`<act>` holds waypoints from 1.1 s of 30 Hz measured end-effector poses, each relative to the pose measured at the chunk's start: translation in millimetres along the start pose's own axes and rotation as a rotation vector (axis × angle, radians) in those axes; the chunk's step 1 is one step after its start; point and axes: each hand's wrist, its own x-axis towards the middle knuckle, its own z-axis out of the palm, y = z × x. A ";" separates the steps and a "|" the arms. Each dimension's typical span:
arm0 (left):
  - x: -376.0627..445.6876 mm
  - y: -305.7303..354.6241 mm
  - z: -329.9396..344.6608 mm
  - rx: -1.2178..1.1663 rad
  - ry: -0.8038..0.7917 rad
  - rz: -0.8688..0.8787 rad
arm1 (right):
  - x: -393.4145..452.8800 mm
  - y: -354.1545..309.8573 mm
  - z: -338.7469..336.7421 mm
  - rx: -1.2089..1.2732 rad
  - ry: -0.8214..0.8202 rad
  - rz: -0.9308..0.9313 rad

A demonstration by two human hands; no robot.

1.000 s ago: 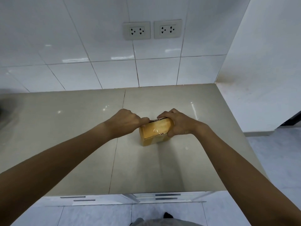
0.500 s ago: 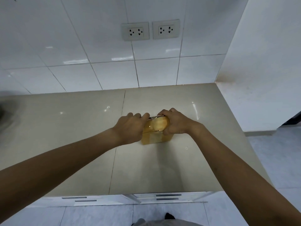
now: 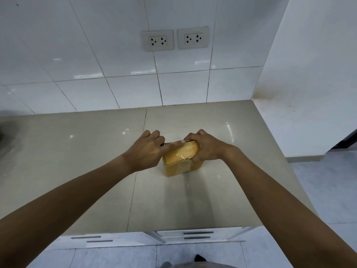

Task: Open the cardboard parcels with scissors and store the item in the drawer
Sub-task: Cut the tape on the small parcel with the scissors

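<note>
A small brown cardboard parcel (image 3: 179, 165) stands on the beige counter (image 3: 77, 171), right of the middle. Shiny tape crosses its top and front. My left hand (image 3: 146, 151) covers the parcel's left top corner, with a finger stretched along the far top edge. My right hand (image 3: 207, 147) grips the right end of the top flap, which bulges upward. A thin dark line shows along the far edge between my hands; I cannot tell whether it is a gap or a blade. No scissors are clearly visible.
White drawer fronts with dark slot handles (image 3: 197, 235) sit under the counter's front edge. A tiled wall with two sockets (image 3: 174, 39) rises behind. A white side wall (image 3: 309, 93) bounds the counter at the right. Something dark and blurred sits at the far left edge (image 3: 2, 132).
My left hand has shifted right and over the parcel's left top corner, its fist loosening into fingers laid along the far edge. The top flap has bowed up more under my right hand.
</note>
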 end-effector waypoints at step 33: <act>-55.8 64.0 108.5 -0.533 -0.471 -0.690 | -31.0 -2.3 41.4 0.096 0.584 -0.172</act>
